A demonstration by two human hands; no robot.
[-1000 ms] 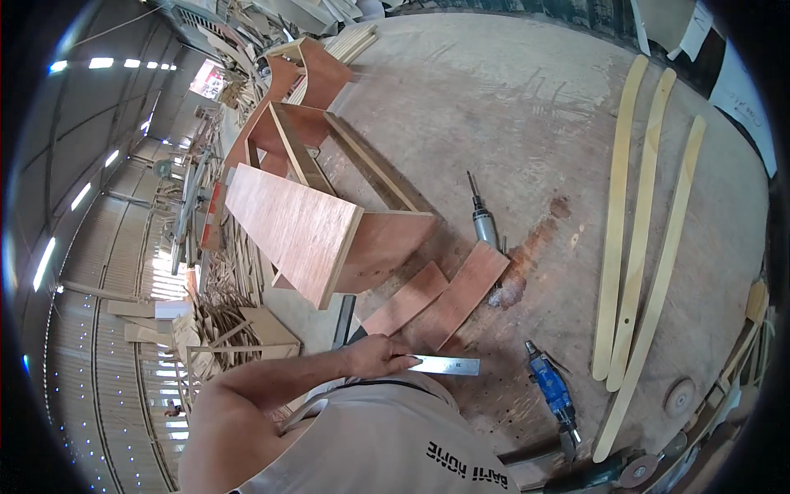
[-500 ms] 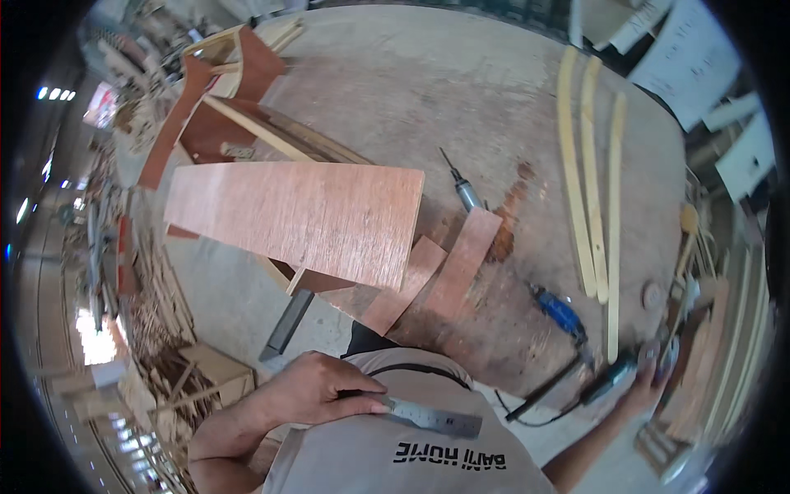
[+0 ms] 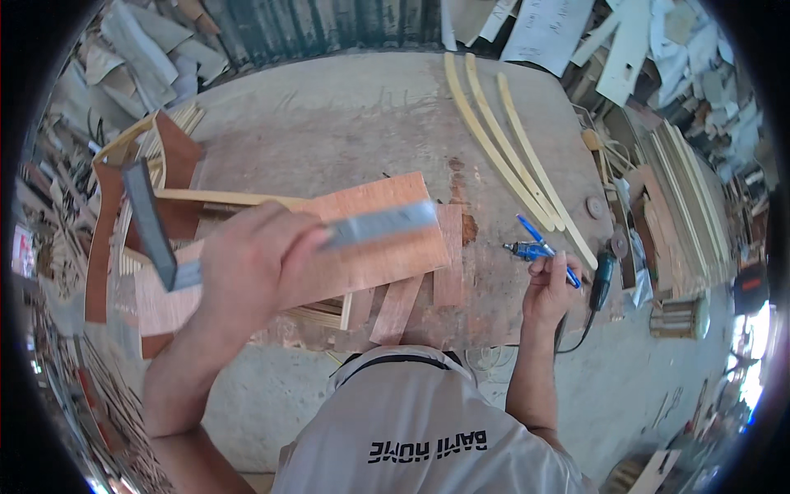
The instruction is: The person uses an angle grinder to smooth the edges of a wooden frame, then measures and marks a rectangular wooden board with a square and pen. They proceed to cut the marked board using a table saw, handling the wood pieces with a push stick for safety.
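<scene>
My left hand (image 3: 255,263), slightly smeared by motion, grips a try square (image 3: 383,224) by its metal blade. Its thick dark stock (image 3: 148,221) sticks out on the left side. Beneath it lies a tapered plywood panel (image 3: 387,272), resting over a wooden frame (image 3: 230,196) on the worktable. My right hand (image 3: 546,292) is closed around a blue pen (image 3: 535,233) that points up and to the left. Right behind the pen lies a blue power tool (image 3: 520,250), partly hidden by the hand.
Two plywood strips (image 3: 448,247) lie by the panel's right end. Three curved pale wood strips (image 3: 514,160) stretch across the table's right side. An angle grinder (image 3: 603,280) with a cord sits at the right edge. Brown curved boards (image 3: 99,222) stand at the left.
My left hand has raised the try square from my body to above the panel. My right hand has come from the table's right edge toward the middle, now with a blue pen. The view has turned.
</scene>
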